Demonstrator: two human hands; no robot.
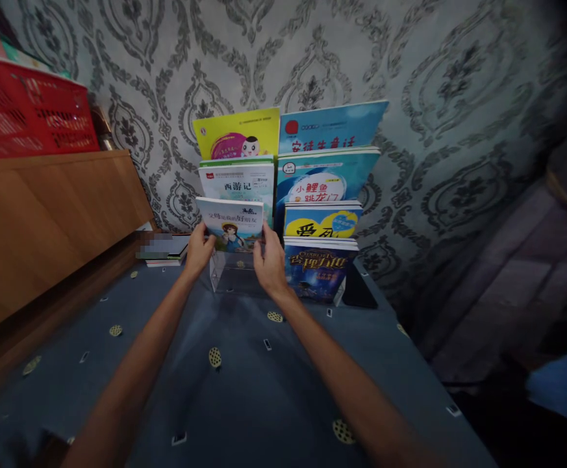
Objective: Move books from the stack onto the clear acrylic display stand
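Note:
My left hand and my right hand grip the two lower sides of a picture book with a girl on its pale cover. The book stands upright in the left column of a clear tiered book stand. Behind it in that column stand a white-and-green book and a yellow book. The right column holds several books, with a dark blue one in the front tier.
The stand sits on a blue patterned cloth against a grey damask wall. A wooden cabinet with a red basket on top stands at the left. Flat books lie left of the stand, and a dark flat object lies to its right.

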